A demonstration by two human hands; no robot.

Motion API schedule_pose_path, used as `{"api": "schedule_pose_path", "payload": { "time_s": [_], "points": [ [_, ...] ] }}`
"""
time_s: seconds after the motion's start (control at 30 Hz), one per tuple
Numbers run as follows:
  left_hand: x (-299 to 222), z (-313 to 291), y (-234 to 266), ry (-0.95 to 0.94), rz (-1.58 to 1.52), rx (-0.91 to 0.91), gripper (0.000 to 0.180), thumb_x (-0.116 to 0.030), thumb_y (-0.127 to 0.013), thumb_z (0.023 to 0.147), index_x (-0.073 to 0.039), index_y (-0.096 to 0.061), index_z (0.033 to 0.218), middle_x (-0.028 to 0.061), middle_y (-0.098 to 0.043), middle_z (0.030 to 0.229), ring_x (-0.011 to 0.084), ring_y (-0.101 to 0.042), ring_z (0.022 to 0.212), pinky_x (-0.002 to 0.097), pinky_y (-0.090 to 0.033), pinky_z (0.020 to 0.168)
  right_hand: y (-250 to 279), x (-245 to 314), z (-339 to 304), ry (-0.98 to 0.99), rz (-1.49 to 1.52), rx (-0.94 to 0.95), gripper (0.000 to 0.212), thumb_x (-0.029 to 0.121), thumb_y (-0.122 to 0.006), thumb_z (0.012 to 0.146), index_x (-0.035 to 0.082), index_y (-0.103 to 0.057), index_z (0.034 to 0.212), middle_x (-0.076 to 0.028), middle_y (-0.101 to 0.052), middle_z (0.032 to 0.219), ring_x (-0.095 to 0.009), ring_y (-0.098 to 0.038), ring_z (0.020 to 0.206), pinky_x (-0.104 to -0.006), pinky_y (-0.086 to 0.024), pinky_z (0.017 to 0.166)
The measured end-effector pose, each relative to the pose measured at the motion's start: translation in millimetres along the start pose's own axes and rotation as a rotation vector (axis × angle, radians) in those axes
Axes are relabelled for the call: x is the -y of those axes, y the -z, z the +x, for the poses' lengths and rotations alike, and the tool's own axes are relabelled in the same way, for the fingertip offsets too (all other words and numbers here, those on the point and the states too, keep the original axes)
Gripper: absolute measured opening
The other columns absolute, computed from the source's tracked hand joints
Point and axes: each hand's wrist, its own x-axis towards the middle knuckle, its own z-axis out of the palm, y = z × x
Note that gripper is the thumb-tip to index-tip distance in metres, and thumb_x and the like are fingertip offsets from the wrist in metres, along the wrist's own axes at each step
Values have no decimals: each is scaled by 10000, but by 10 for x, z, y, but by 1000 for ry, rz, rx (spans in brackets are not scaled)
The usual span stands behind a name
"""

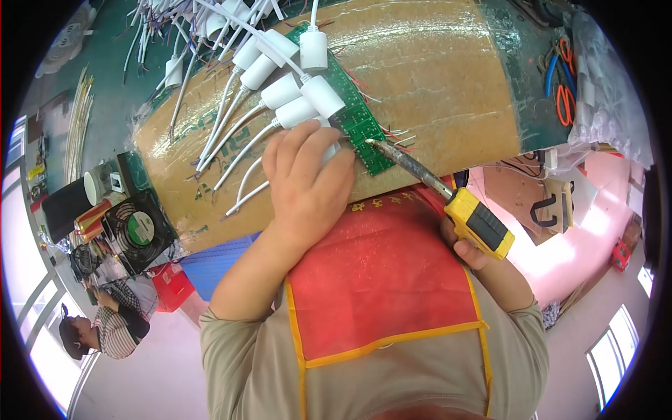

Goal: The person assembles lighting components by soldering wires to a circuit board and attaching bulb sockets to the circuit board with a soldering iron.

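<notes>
My right hand (467, 245) is closed around the yellow and black handle of a soldering iron (483, 222). Its darkened metal tip reaches the near part of a long green circuit board (360, 120), close to some thin red and white wires. With curled fingers, my left hand (308, 175) grips a white cylindrical cable housing (329, 151) at the board's left edge; the fingers hide most of it. Several like white housings (294, 110) lie along the board, their white cables (241, 159) trailing left and ending in bare wire tips.
A brown work sheet (434, 77) covers the bench. More white cables (210, 24) are heaped at the far left. A black fan (140, 229) stands at the left edge. Orange-handled pliers (564, 105) and clear plastic bags (609, 91) lie at right. Another person (115, 325) is at lower left.
</notes>
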Motion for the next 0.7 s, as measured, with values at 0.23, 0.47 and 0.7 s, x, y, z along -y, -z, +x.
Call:
{"api": "schedule_pose_path", "payload": {
  "time_s": [0.23,0.47,0.7],
  "points": [
    [-8,-9,-8,-47,58,37,232,-65,-698,686,-94,-652,911,66,-635,1059,283,-586,1058,466,-398,944,21,12,-8,22,-55,15,302,303,-640,828,101,-504,651,-69,-531,641,-313,-530,595,-402,-408,536],
    [9,-19,14,-89,72,67,223,-89,-675,695,-79,-655,917,67,-637,1048,271,-595,1053,475,-384,965,57,86,-5,3,-26,28,183,213,-662,786,47,-619,851,-118,-609,775,-348,-597,666,-401,-479,598],
    [9,-32,18,-121,85,72,218,-95,-654,693,-71,-668,910,68,-635,1034,262,-603,1049,478,-378,975,67,-6,-47,0,-17,28,310,198,-689,755,7,-640,995,-150,-646,886,-367,-625,745,-405,-505,663]
  ]
}}
